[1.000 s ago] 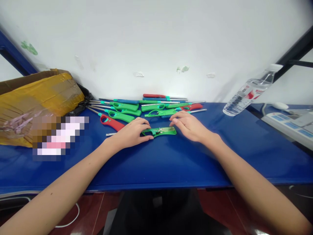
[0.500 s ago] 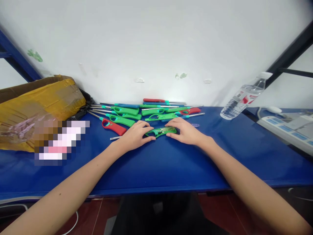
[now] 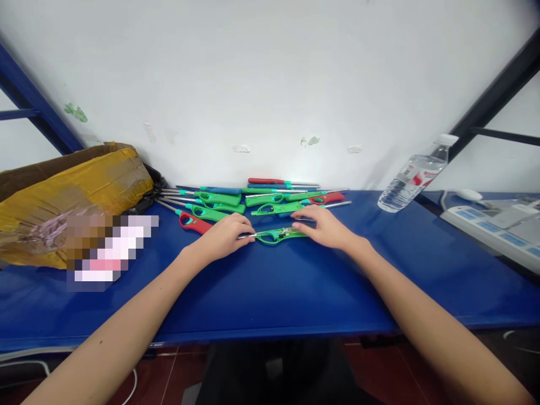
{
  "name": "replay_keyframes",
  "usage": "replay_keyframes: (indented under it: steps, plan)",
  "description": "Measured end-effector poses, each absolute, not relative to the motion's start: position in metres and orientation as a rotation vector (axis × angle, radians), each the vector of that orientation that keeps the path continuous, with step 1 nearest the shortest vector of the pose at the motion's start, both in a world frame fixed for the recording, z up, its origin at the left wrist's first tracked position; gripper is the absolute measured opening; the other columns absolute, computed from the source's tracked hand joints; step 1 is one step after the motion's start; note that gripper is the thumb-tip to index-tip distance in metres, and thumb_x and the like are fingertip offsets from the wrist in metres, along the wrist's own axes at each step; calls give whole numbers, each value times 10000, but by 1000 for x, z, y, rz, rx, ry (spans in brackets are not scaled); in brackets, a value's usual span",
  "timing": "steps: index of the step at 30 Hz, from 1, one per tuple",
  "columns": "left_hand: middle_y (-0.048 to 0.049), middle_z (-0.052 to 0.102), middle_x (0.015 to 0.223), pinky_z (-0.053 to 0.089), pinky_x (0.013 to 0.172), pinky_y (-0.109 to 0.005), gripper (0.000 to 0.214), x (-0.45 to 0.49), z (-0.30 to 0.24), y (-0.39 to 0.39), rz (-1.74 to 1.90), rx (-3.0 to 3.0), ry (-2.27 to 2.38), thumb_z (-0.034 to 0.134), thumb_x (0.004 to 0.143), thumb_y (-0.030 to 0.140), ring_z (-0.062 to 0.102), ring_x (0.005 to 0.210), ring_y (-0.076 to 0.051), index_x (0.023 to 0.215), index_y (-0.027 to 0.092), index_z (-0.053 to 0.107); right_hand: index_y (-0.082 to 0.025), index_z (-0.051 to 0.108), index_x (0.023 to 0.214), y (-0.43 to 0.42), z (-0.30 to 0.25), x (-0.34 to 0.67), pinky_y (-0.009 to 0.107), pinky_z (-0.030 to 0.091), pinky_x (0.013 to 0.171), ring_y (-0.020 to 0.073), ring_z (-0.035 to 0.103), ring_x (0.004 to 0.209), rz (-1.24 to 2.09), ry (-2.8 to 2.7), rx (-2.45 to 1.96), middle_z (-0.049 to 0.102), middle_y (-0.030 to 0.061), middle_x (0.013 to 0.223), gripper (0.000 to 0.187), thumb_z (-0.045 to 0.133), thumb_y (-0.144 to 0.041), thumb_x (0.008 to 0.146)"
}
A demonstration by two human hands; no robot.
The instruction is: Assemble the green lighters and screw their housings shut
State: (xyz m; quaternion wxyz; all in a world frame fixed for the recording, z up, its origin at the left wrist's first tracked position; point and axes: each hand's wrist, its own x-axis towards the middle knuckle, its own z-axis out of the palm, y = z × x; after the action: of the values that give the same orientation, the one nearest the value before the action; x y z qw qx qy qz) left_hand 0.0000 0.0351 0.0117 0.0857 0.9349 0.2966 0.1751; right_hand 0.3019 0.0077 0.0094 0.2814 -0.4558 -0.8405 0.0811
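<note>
A green long-nosed gas lighter (image 3: pixel 276 235) lies on the blue table with its nozzle to the left. Its handle casing looks uncovered, with small inner parts showing. My left hand (image 3: pixel 228 235) is closed around the metal nozzle, fingertips pinching it near the handle. At the other end, my right hand (image 3: pixel 328 226) grips the handle, covering its tip. A thin dark rod (image 3: pixel 305 220) shows between the right fingers and thumb; whether it is held or lies behind cannot be made out. Just beyond the hands is a pile of green, red and blue gas lighters (image 3: pixel 219 199).
On the left stands a cardboard box (image 3: pixel 101 183) wrapped in yellow tape, with a blurred-out patch before it. A water bottle (image 3: pixel 411 179) leans at the back right. Beside it is a white device with blue panels (image 3: pixel 489 226). A white wall (image 3: pixel 270 84) closes the back.
My left hand has moved from the trigger area to the nozzle, uncovering the trigger loop. My right hand now covers more of the handle's end. The view has shifted slightly.
</note>
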Motion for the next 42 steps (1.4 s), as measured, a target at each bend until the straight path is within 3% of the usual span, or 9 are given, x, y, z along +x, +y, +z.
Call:
replay_keyframes:
  steps: [10,16,23,27,31,36,42]
  plan:
    - [-103,693,1011,498,868,-393,277,13,-4,36,614,2830,934,547,961,351,617,948,-239,1053,180,744,-123,642,1271,39,-13,315,506,438,1061,295,577,1214,-11,-2170,-1254,650,167,1290,388,483,-245,939]
    - [-131,685,1090,501,939,-447,400,3,12,38,748,2783,1049,537,945,474,614,1041,-279,1148,170,702,-194,763,1056,49,-17,312,498,486,1005,285,637,1115,-34,-2185,-1230,732,119,1149,251,600,-215,866]
    - [-122,679,1131,491,991,-451,380,-12,19,47,994,2726,1260,483,974,446,612,1092,-271,1148,169,676,-199,749,943,43,-11,309,475,501,939,274,656,1008,-92,-2138,-1230,757,97,1022,188,577,-181,870]
    - [-157,593,1238,468,1035,-447,457,-2,14,39,1056,2736,1256,527,956,421,566,1172,-279,1303,129,580,-193,686,999,32,0,302,456,490,929,280,638,1020,-124,-1980,-1165,729,111,1041,192,513,-242,930]
    - [-164,498,1340,447,1066,-447,566,9,14,27,1150,2776,1228,557,950,358,514,1241,-272,1463,171,408,-197,646,1045,22,10,295,409,489,890,261,643,982,0,-1889,-1109,712,105,1047,207,497,-305,950]
    - [-134,573,1273,469,1014,-484,430,9,17,27,1235,2847,1167,576,946,316,532,1197,-284,1368,241,536,-188,646,1034,15,15,286,326,493,733,202,620,812,365,-1758,-1109,688,61,921,290,485,-414,950]
    - [-87,698,971,493,924,-438,224,7,15,32,1148,2900,944,586,948,337,599,1003,-250,1086,216,714,-169,688,981,13,18,281,284,470,595,151,555,649,760,-1693,-1093,655,27,779,369,561,-499,878]
